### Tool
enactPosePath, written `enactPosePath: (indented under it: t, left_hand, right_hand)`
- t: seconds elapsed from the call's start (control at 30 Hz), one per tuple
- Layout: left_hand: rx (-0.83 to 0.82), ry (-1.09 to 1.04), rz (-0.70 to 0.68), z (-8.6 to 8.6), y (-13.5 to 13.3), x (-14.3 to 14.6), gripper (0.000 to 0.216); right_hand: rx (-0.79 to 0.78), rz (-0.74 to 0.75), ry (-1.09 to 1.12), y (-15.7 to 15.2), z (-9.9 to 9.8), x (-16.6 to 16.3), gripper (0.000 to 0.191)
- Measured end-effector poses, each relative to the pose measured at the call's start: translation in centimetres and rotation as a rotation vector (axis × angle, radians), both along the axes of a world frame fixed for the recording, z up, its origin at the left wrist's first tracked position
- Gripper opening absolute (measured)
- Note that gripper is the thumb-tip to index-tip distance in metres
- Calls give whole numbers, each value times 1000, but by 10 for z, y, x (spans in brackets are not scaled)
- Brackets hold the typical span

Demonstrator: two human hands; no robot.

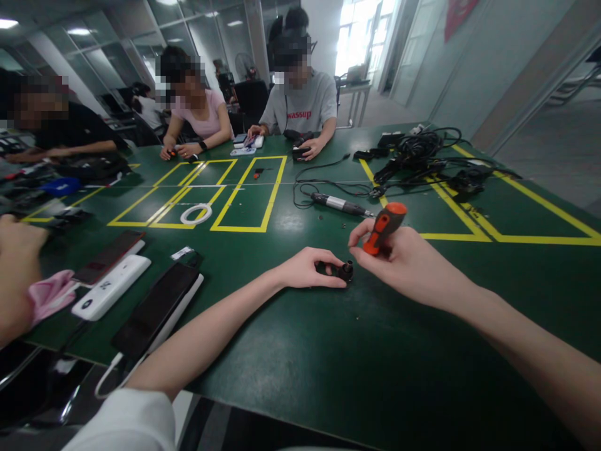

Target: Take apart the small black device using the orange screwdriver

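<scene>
My left hand [305, 268] rests on the green table with thumb and fingers closed round a small black part [346, 270]. A short dark cylinder stands up at that part's right end. Just to the right, my right hand [417, 266] grips an orange-and-black screwdriver [385, 227]. Its thick handle points up and leans right, while the shaft and tip are hidden or too small to make out. Some of my right fingers curl near the base of the handle, close to the black part but apart from it.
Beyond my hands lies a silver-and-black electric screwdriver [335, 203] with its cord. Tangled black cables [422, 153] are heaped at the back right. A white tape roll [196, 213], a black phone [154, 307] and a white power bank [111, 288] lie left. Other people sit across and at left.
</scene>
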State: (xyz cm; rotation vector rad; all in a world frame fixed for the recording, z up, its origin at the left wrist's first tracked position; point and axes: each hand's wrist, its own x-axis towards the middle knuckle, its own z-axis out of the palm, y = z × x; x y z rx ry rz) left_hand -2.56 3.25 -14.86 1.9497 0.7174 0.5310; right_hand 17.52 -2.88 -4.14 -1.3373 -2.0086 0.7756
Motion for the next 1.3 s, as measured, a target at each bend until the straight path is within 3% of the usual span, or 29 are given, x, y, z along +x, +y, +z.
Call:
enactPosePath:
  t: [0.53, 1.03, 1.3]
  left_hand:
    - [-4, -7, 4, -1, 0, -1, 37]
    - [-3, -53, -16, 1, 0, -1, 35]
    - [3, -70, -22, 1, -1, -1, 34]
  right_hand:
    - [-1, -5, -52, -1, 1, 1, 18]
    - [-23, -5, -65, -4, 5, 0, 12]
    - [-23, -15, 39, -1, 1, 1, 13]
